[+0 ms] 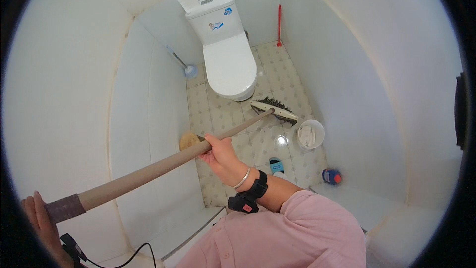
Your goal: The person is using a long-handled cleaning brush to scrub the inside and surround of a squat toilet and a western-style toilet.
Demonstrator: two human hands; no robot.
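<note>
A long-handled floor brush (273, 111) rests on the tiled floor in front of the toilet. Its pale head carries dark bristles, and its beige handle slants down to the left. Around the middle of that handle, my right hand (220, 158) is closed, with a bracelet and a black strap on the wrist. At the lower left edge, my left hand (42, 221) grips the handle near its dark-wrapped end; part of this hand is cut off or hidden. Just beyond my right hand, partly behind the handle, lies a round yellowish object (189, 141) whose kind I cannot tell.
A white toilet (230, 67) with its lid down stands at the back. A toilet brush (190, 71) leans left, a red stick (279, 27) right. Near the right wall are a white bucket (321, 134) and a blue bottle (327, 176). A blue slipper (276, 164) shows below.
</note>
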